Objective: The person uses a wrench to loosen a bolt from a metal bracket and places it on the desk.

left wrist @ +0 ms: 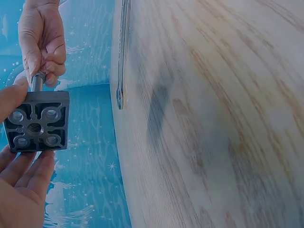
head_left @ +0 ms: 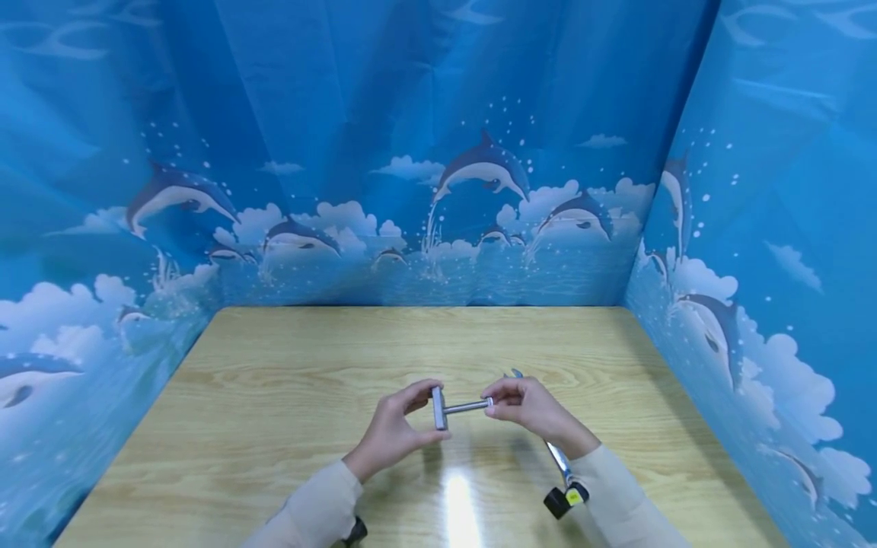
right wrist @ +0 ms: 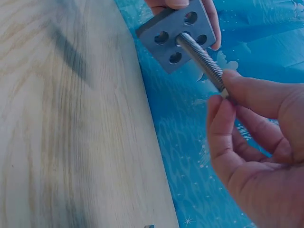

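Over the table, my left hand [head_left: 397, 430] grips a square grey metal plate [head_left: 439, 409] by opposite edges, thumb on one side and fingers on the other. The plate's ribbed face, with several round holes and a threaded centre hole, shows in the left wrist view [left wrist: 35, 121]. From the middle of its flat face [right wrist: 166, 35] sticks out a long threaded bolt [right wrist: 202, 59]. My right hand [head_left: 524, 403] pinches the bolt's outer end, its head, between thumb and fingertips. Under the right hand and forearm lies a shiny wrench [head_left: 558, 459], partly hidden.
The wood-grain table [head_left: 308, 365] spreads under both hands. Blue dolphin-print curtains [head_left: 384, 152] stand along its back and sides. A black device with a yellow label [head_left: 572, 496] sits at the right wrist, and another black piece [head_left: 356, 530] shows by the left sleeve.
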Action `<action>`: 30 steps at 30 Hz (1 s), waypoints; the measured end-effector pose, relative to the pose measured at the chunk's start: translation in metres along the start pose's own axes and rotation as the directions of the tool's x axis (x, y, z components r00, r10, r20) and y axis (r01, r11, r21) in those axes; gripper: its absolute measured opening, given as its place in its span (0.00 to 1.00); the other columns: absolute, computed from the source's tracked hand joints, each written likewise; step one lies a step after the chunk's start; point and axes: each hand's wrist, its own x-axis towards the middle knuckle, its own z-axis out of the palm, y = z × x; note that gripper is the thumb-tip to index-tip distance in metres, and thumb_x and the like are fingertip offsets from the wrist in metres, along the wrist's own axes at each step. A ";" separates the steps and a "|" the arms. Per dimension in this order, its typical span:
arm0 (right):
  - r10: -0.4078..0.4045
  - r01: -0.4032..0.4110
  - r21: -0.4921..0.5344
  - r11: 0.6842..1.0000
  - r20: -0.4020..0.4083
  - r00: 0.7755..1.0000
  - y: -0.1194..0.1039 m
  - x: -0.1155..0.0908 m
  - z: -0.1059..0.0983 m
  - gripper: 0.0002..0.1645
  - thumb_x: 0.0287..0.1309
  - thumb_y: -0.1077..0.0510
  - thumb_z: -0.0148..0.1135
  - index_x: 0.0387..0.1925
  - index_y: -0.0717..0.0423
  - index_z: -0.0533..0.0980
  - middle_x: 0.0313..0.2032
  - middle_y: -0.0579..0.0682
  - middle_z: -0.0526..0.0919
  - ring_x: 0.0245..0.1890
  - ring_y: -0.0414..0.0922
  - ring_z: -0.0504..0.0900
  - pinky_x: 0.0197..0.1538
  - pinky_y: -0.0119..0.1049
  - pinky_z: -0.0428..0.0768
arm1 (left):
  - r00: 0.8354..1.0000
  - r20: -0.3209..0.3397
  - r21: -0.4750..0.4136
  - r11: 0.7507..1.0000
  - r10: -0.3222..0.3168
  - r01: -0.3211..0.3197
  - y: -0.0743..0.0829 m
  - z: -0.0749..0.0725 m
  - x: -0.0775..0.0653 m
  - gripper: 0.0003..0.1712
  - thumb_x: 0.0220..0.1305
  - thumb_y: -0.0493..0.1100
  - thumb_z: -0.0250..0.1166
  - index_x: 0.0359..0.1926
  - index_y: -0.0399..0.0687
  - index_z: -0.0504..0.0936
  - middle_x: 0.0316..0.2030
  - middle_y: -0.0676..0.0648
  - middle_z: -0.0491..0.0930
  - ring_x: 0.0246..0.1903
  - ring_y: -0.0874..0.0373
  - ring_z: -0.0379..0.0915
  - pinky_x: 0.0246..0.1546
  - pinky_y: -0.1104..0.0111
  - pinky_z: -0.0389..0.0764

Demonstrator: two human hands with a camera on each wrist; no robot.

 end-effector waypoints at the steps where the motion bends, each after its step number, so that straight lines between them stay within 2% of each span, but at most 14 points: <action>1: -0.001 0.001 0.001 1.000 -0.009 1.000 -0.001 0.000 0.000 0.22 0.52 0.56 0.70 0.47 0.62 0.78 0.38 0.52 0.80 0.38 0.46 0.80 0.43 0.38 0.85 | 1.000 -0.001 0.001 1.000 -0.003 0.003 0.000 0.000 0.000 0.42 0.39 0.39 0.80 0.60 0.56 0.74 0.55 0.54 0.78 0.53 0.58 0.77 0.57 0.71 0.76; 5: -0.001 0.001 0.012 1.000 -0.014 1.000 -0.001 0.000 0.002 0.22 0.52 0.56 0.70 0.49 0.58 0.78 0.40 0.53 0.80 0.39 0.46 0.79 0.43 0.34 0.84 | 1.000 -0.008 0.000 1.000 -0.008 0.008 0.001 -0.001 0.001 0.42 0.40 0.41 0.80 0.60 0.56 0.74 0.56 0.52 0.78 0.53 0.58 0.77 0.57 0.72 0.76; 9: 0.012 -0.016 0.065 0.998 0.069 0.998 0.001 0.001 0.003 0.26 0.61 0.49 0.62 0.53 0.64 0.75 0.40 0.55 0.81 0.37 0.46 0.81 0.46 0.42 0.85 | 1.000 -0.012 0.006 1.000 -0.002 0.002 0.001 -0.001 0.001 0.42 0.38 0.40 0.80 0.59 0.54 0.75 0.56 0.50 0.78 0.54 0.58 0.76 0.57 0.73 0.76; 12: 0.057 -0.073 0.119 0.990 0.135 0.989 0.003 0.003 0.004 0.30 0.67 0.43 0.54 0.47 0.69 0.76 0.33 0.52 0.82 0.30 0.43 0.81 0.41 0.41 0.86 | 1.000 -0.006 0.015 1.000 0.026 -0.026 0.001 0.000 0.000 0.43 0.38 0.37 0.80 0.59 0.51 0.75 0.56 0.48 0.78 0.55 0.58 0.75 0.57 0.73 0.76; 15: 0.092 -0.117 0.154 0.981 0.162 0.982 0.005 0.004 0.006 0.30 0.67 0.41 0.52 0.38 0.68 0.78 0.25 0.48 0.80 0.24 0.38 0.78 0.30 0.30 0.82 | 0.998 0.005 0.021 0.998 0.063 -0.063 0.001 0.000 0.000 0.43 0.37 0.35 0.80 0.59 0.48 0.75 0.57 0.44 0.77 0.56 0.57 0.74 0.57 0.72 0.76; 17: 0.104 -0.131 0.166 0.977 0.161 0.981 0.005 0.004 0.007 0.27 0.67 0.43 0.53 0.35 0.65 0.78 0.23 0.46 0.79 0.21 0.36 0.76 0.26 0.25 0.77 | 0.997 0.009 0.031 0.996 0.077 -0.078 0.001 0.001 -0.001 0.43 0.36 0.34 0.80 0.59 0.48 0.75 0.57 0.44 0.77 0.56 0.56 0.74 0.57 0.71 0.76; 20: 0.114 -0.138 0.162 0.977 0.150 0.982 0.004 0.004 0.007 0.26 0.67 0.44 0.54 0.33 0.65 0.77 0.21 0.45 0.78 0.20 0.35 0.74 0.23 0.23 0.74 | 0.995 0.007 0.037 0.995 0.098 -0.098 0.001 0.001 -0.001 0.44 0.36 0.34 0.80 0.59 0.47 0.75 0.57 0.44 0.77 0.56 0.55 0.75 0.57 0.69 0.77; 26: 0.127 -0.143 0.134 0.981 0.123 0.984 0.001 0.002 0.005 0.24 0.67 0.46 0.54 0.33 0.65 0.77 0.22 0.46 0.77 0.21 0.36 0.74 0.23 0.24 0.74 | 0.994 -0.003 0.028 0.993 0.114 -0.113 -0.001 0.001 -0.001 0.44 0.36 0.34 0.80 0.59 0.48 0.75 0.57 0.48 0.77 0.56 0.53 0.74 0.57 0.67 0.77; 30: 0.087 -0.097 0.104 0.990 0.095 0.992 0.002 0.002 0.004 0.19 0.65 0.50 0.58 0.36 0.66 0.77 0.24 0.48 0.78 0.24 0.38 0.76 0.29 0.29 0.80 | 0.993 0.001 0.024 0.993 0.116 -0.116 -0.004 0.001 -0.001 0.43 0.36 0.34 0.80 0.59 0.48 0.75 0.57 0.46 0.77 0.56 0.53 0.75 0.57 0.66 0.78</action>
